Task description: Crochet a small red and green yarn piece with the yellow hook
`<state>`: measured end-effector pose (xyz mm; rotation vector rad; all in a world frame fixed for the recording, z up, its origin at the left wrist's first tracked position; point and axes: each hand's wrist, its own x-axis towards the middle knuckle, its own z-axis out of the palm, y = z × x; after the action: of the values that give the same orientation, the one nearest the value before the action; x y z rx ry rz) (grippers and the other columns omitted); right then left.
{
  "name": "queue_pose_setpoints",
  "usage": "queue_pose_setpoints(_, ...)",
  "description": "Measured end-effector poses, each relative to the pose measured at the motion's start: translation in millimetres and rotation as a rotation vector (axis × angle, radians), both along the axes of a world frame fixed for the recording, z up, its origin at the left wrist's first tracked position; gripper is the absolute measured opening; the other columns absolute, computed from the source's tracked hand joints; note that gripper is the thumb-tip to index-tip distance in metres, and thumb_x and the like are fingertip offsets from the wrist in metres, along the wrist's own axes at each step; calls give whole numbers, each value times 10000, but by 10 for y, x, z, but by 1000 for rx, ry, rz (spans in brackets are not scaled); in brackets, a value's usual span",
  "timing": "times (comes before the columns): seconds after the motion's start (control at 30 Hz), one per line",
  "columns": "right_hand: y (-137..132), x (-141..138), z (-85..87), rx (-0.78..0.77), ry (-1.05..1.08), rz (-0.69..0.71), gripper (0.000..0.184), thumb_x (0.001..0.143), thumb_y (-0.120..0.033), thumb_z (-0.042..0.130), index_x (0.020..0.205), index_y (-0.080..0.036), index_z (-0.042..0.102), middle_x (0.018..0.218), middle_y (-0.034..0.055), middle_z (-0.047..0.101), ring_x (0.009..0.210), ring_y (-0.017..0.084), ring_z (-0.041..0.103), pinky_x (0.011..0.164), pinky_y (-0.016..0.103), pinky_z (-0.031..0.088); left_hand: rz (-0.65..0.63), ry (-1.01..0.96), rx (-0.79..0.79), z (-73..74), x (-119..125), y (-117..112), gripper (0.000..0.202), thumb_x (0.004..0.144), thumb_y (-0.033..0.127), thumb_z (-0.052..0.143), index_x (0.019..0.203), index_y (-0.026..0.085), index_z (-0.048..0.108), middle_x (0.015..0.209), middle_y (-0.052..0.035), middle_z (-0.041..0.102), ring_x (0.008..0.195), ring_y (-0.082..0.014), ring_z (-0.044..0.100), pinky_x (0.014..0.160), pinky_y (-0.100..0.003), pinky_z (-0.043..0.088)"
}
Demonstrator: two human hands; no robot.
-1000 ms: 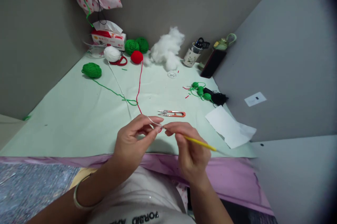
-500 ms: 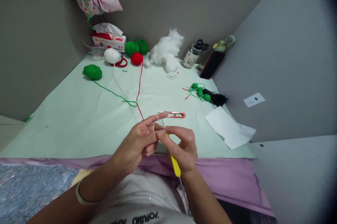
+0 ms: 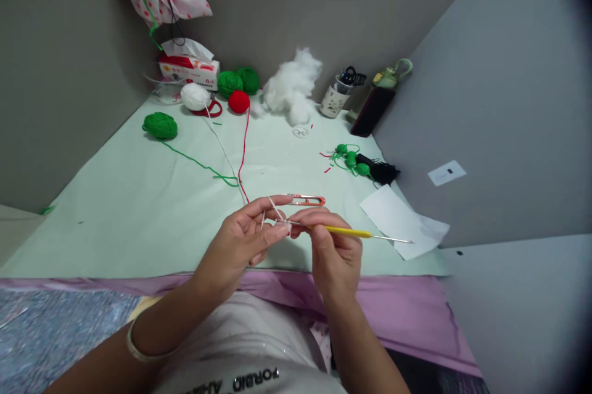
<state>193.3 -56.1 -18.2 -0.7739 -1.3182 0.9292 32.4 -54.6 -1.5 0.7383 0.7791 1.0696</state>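
Note:
My right hand grips a crochet hook by its yellow handle; the hook lies nearly level, its bare rear tip out to the right. The front tip meets a small white and red crochet piece, which my left hand pinches between thumb and fingers. White yarn passes over my raised left index finger down to the hook. More white yarn runs back to a white ball. A red strand leads from the red ball toward my left hand.
Orange thread snips lie just beyond my hands. White paper and green crocheted balls with black yarn lie to the right. Green yarn, a tissue box, white stuffing, a pen cup and a phone stand farther back.
The crochet hook has swung from pointing down toward me to nearly level, its rear end now to the right. My right hand has turned with it. The white strand to the ball looks tauter.

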Motion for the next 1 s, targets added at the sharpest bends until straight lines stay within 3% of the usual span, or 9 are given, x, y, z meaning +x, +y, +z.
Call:
queue_pose_setpoints(0.1, -2, 9, -8, 49, 15, 3, 166, 1023, -266, 649, 1020, -271, 815, 881, 34, 727, 825, 189, 677, 726, 349, 571, -41, -20, -25, 5, -15, 17, 444, 853, 280, 873, 1284, 311, 769, 925, 11, 669, 455, 22, 292, 391, -152, 186)
queue_pose_setpoints(0.2, 9, 53, 12, -32, 116, 37, 159, 1016, -292, 661, 998, -262, 816, 890, 31, 725, 760, 165, 682, 660, 311, 568, -139, -85, -76, 29, -51, 36, 464, 871, 255, 855, 1321, 300, 753, 876, 18, 652, 434, 36, 242, 389, -144, 154)
queue_pose_setpoints(0.3, 36, 103, 55, -168, 222, 58, 183, 1003, -346, 676, 915, -237, 794, 789, 8, 692, 618, 126, 637, 570, 263, 535, -201, -168, -116, 49, -81, 45, 380, 845, 222, 868, 1217, 262, 805, 831, 31, 598, 431, 46, 209, 388, -137, 138)
queue_pose_setpoints(0.47, 53, 81, 51, -312, 232, 47, 237, 956, -428, 716, 842, -221, 732, 720, -4, 656, 532, 108, 554, 472, 226, 455, -155, -215, -112, 24, -33, 33, 311, 806, 203, 890, 1109, 256, 840, 820, 37, 575, 442, 37, 224, 392, -134, 177)
queue_pose_setpoints(0.63, 11, -28, -45, -64, 3, -86, 145, 998, -326, 680, 950, -260, 800, 904, 39, 776, 788, 181, 694, 686, 326, 576, 60, 62, 61, -67, 53, -5, 375, 845, 237, 873, 1207, 311, 812, 846, 30, 598, 533, -21, 386, 442, -143, 275)
queue_pose_setpoints(0.73, -13, -44, -64, 33, -129, -165, 184, 1023, -231, 631, 1013, -286, 806, 923, 33, 793, 832, 199, 712, 730, 362, 592, 126, 143, 87, -91, 72, -14, 343, 866, 292, 860, 1206, 290, 813, 853, 26, 607, 558, -39, 404, 462, -161, 310)
queue_pose_setpoints(0.9, -52, -6, -77, 343, -540, -253, 396, 969, -98, 670, 1262, -348, 764, 1145, 63, 779, 1032, 231, 736, 846, 397, 618, 102, -65, -29, -68, 83, 23, 398, 823, 310, 895, 1205, 240, 807, 798, 36, 610, 487, -12, 298, 423, -155, 254)
queue_pose_setpoints(1.0, -54, 18, -61, 375, -543, -256, 448, 965, -53, 644, 1292, -342, 747, 1133, 65, 777, 1008, 221, 732, 827, 381, 608, 1, -211, -161, -56, 55, 57, 368, 810, 260, 901, 1163, 196, 820, 738, 48, 574, 467, 8, 229, 417, -130, 231)
